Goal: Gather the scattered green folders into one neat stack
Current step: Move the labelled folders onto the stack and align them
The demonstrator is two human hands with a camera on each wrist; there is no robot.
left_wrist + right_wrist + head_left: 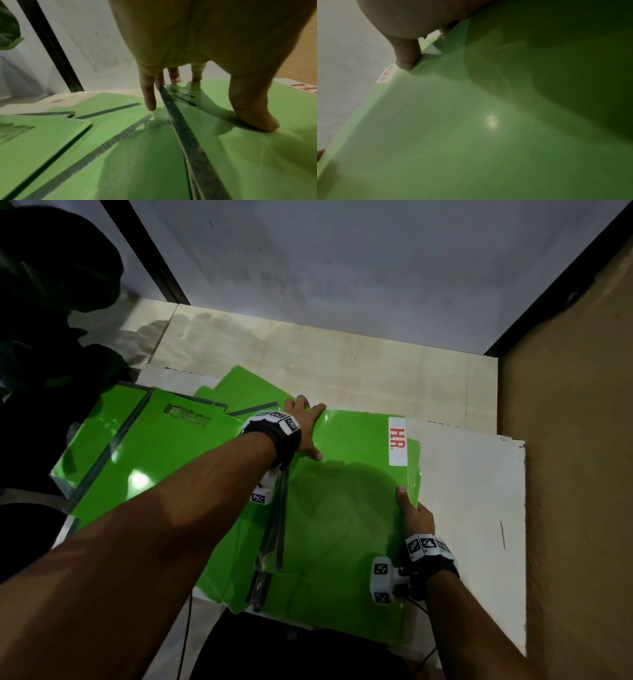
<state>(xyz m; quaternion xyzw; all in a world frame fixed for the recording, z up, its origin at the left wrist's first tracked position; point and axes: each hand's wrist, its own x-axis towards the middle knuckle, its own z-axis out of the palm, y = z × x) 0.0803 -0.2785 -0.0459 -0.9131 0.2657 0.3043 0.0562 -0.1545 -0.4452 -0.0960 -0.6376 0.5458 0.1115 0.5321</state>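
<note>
The top green folder (342, 501) bears a white label with red letters "H.R." (397, 440) and lies on other green folders near the middle of the white board. My left hand (305, 428) rests on its far left corner: the thumb (254, 116) presses on the cover and straight fingers (148, 94) reach over the far edge. My right hand (412, 511) pinches the folder's right edge, thumb (406, 59) on top; its fingers are hidden beneath. Several more green folders (144, 457) with dark spine strips (181, 128) lie fanned out to the left and behind.
The white board (472, 491) has bare room on its right. A brown wall (575, 474) stands close on the right and a grey wall (342, 268) at the back. Dark plant leaves (51, 285) hang at the left. A thin cable (185, 638) drops below the board.
</note>
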